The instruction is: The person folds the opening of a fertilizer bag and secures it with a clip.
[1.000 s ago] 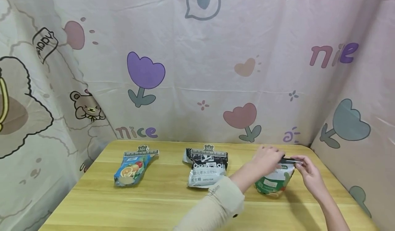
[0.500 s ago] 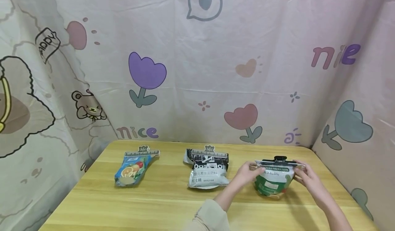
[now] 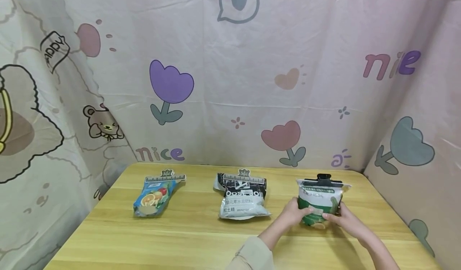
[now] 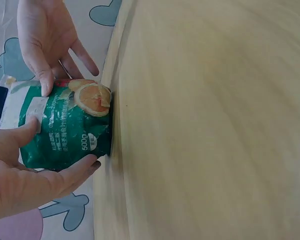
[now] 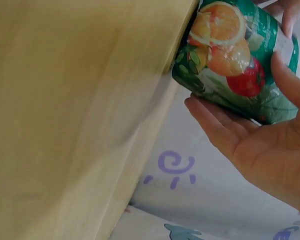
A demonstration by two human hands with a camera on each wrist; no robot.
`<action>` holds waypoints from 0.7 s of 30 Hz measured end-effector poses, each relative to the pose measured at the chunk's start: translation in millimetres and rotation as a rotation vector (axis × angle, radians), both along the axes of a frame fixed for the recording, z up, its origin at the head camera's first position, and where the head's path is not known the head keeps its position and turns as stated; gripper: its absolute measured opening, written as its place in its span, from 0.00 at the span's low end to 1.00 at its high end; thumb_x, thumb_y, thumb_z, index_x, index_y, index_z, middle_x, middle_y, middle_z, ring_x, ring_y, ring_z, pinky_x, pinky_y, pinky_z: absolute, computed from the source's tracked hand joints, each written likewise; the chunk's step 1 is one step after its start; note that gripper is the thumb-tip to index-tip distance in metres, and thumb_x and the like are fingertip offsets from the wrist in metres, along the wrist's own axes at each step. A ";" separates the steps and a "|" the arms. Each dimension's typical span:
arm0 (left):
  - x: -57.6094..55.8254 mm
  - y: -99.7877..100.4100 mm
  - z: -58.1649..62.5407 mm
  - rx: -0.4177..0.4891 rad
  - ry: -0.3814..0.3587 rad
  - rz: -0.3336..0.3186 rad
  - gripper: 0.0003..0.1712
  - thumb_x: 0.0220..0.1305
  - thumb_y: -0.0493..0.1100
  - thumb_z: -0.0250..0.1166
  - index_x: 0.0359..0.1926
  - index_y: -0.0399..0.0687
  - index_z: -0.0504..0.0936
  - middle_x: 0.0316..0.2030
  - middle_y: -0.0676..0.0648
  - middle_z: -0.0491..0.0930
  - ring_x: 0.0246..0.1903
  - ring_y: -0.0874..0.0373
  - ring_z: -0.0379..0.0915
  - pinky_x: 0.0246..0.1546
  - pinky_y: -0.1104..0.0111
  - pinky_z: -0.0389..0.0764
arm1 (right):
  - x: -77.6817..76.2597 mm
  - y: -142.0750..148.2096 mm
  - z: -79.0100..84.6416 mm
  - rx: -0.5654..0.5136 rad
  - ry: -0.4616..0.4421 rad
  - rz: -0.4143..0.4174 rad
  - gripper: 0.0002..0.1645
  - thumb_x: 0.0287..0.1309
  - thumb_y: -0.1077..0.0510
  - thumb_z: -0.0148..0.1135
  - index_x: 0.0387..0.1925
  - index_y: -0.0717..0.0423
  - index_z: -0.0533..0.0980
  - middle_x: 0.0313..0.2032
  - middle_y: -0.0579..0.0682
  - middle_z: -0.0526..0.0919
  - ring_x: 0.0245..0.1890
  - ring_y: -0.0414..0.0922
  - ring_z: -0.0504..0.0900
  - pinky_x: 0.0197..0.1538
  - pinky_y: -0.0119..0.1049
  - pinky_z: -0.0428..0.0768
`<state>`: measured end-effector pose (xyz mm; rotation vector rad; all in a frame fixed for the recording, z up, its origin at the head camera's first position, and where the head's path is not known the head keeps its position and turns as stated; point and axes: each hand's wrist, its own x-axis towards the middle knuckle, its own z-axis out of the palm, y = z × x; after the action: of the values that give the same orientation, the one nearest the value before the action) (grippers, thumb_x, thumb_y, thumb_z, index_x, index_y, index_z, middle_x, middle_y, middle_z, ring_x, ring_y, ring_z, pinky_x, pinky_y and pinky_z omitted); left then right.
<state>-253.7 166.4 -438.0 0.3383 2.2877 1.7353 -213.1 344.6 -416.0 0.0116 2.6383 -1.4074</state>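
On the right part of the table stands a green and white plastic pouch (image 3: 309,202) printed with fruit, its top edge pinched by a black clip (image 3: 323,180). My left hand (image 3: 292,214) holds its left side, thumb on the front and fingers round the side. From the right, my right hand (image 3: 348,221) grips the pouch, its thumb also on the front. In the left wrist view, the pouch (image 4: 65,132) sits between both hands, showing "500g". The right wrist view has the printed orange and tomato side of the pouch (image 5: 225,67), with fingers of the right hand (image 5: 270,145) along it.
A black and silver bag (image 3: 242,202) with a ruler-like clip (image 3: 243,177) lies mid-table. Further left lies a blue fruit-printed bag (image 3: 153,200) under a similar clip (image 3: 165,178). A patterned curtain (image 3: 230,69) hangs behind the wooden table (image 3: 187,242).
Both hands have moved from the clip and top edge of the green pouch down to its sides. The left hand first came off the clip to the top left corner.
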 end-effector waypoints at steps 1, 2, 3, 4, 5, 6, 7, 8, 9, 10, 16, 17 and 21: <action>-1.1 0.8 0.1 0.009 -0.007 0.008 0.24 0.58 0.44 0.64 0.50 0.35 0.70 0.41 0.42 0.75 0.45 0.48 0.72 0.48 0.55 0.72 | -2.5 -1.4 0.8 -0.012 -0.010 -0.016 0.46 0.63 0.54 0.53 0.61 0.80 0.37 0.57 0.82 0.51 0.57 0.71 0.58 0.54 0.59 0.64; -2.4 1.6 -0.3 0.013 -0.008 0.018 0.24 0.59 0.43 0.64 0.52 0.34 0.69 0.42 0.41 0.75 0.46 0.47 0.72 0.48 0.55 0.71 | -5.0 -3.1 1.2 -0.022 -0.019 -0.034 0.46 0.64 0.54 0.52 0.60 0.81 0.36 0.57 0.84 0.50 0.57 0.71 0.58 0.54 0.58 0.66; -3.4 2.5 -1.0 0.014 -0.006 0.025 0.25 0.59 0.43 0.63 0.53 0.33 0.68 0.44 0.40 0.75 0.47 0.47 0.71 0.49 0.55 0.71 | -7.5 -4.9 1.3 -0.032 -0.023 -0.049 0.46 0.65 0.54 0.52 0.59 0.83 0.36 0.56 0.85 0.49 0.57 0.71 0.57 0.53 0.57 0.66; -4.3 3.6 -2.0 0.013 0.004 0.033 0.26 0.59 0.42 0.63 0.54 0.33 0.67 0.45 0.39 0.74 0.48 0.46 0.70 0.49 0.54 0.71 | -10.0 -7.0 1.1 -0.032 -0.029 -0.064 0.47 0.65 0.53 0.51 0.58 0.84 0.35 0.56 0.85 0.48 0.57 0.72 0.57 0.53 0.58 0.66; -5.1 4.6 -3.4 0.021 0.014 0.043 0.26 0.59 0.40 0.63 0.55 0.32 0.66 0.46 0.38 0.74 0.50 0.45 0.69 0.50 0.54 0.70 | -12.1 -9.1 0.2 -0.037 -0.032 -0.078 0.48 0.65 0.52 0.52 0.57 0.84 0.35 0.55 0.86 0.48 0.56 0.73 0.56 0.54 0.59 0.65; -5.5 5.3 -4.8 0.029 0.027 0.059 0.27 0.59 0.39 0.63 0.56 0.32 0.66 0.47 0.37 0.74 0.51 0.44 0.69 0.51 0.54 0.69 | -14.3 -11.2 -1.3 -0.048 -0.027 -0.088 0.47 0.64 0.52 0.53 0.57 0.84 0.37 0.55 0.84 0.50 0.56 0.72 0.57 0.55 0.59 0.64; -6.0 5.9 -6.3 0.036 0.043 0.075 0.27 0.58 0.37 0.63 0.56 0.32 0.65 0.48 0.37 0.74 0.51 0.43 0.68 0.51 0.54 0.69 | -16.6 -13.2 -3.1 -0.053 -0.019 -0.091 0.46 0.63 0.52 0.54 0.57 0.84 0.39 0.54 0.83 0.52 0.55 0.71 0.59 0.55 0.59 0.63; -6.2 6.6 -7.9 0.050 0.054 0.090 0.26 0.58 0.36 0.63 0.56 0.33 0.66 0.47 0.37 0.74 0.51 0.43 0.69 0.51 0.55 0.70 | -18.7 -15.1 -5.1 -0.061 -0.008 -0.090 0.43 0.62 0.53 0.55 0.56 0.84 0.43 0.52 0.81 0.56 0.54 0.69 0.61 0.55 0.57 0.63; -6.1 6.8 -9.2 0.061 0.063 0.106 0.25 0.57 0.35 0.63 0.55 0.33 0.67 0.46 0.38 0.75 0.50 0.44 0.69 0.50 0.55 0.70 | -20.2 -16.4 -6.7 -0.063 -0.002 -0.087 0.42 0.62 0.53 0.55 0.55 0.83 0.45 0.51 0.80 0.58 0.53 0.68 0.63 0.55 0.57 0.63; -6.0 7.1 -10.4 0.073 0.068 0.124 0.24 0.57 0.35 0.63 0.53 0.33 0.69 0.45 0.38 0.75 0.48 0.44 0.70 0.49 0.55 0.71 | -21.5 -17.3 -8.1 -0.064 0.001 -0.083 0.41 0.62 0.54 0.56 0.54 0.83 0.46 0.49 0.78 0.59 0.51 0.66 0.64 0.55 0.57 0.63; -2.0 11.1 -10.1 0.137 -0.047 0.144 0.15 0.57 0.32 0.63 0.43 0.28 0.71 0.35 0.38 0.75 0.32 0.48 0.76 0.34 0.58 0.79 | -28.7 -14.5 -8.1 -0.096 -0.063 -0.071 0.36 0.67 0.54 0.47 0.52 0.87 0.50 0.40 0.66 0.68 0.38 0.51 0.71 0.41 0.44 0.75; -0.8 12.7 -9.4 0.144 -0.068 0.143 0.14 0.57 0.31 0.62 0.42 0.28 0.71 0.33 0.37 0.75 0.30 0.48 0.77 0.31 0.60 0.80 | -29.6 -13.2 -7.4 -0.101 -0.078 -0.071 0.35 0.67 0.54 0.46 0.52 0.87 0.52 0.39 0.65 0.69 0.36 0.49 0.72 0.39 0.43 0.76; 3.8 20.6 -8.1 0.144 -0.079 0.171 0.12 0.56 0.29 0.63 0.39 0.26 0.71 0.29 0.38 0.74 0.23 0.47 0.77 0.26 0.62 0.80 | -28.9 -6.3 -5.2 -0.082 -0.126 -0.087 0.35 0.68 0.52 0.45 0.50 0.87 0.54 0.38 0.63 0.70 0.35 0.47 0.73 0.38 0.43 0.78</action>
<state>-249.9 187.0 -446.1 0.1004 2.1973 1.9648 -242.0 338.3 -421.2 0.2016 2.5042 -1.4880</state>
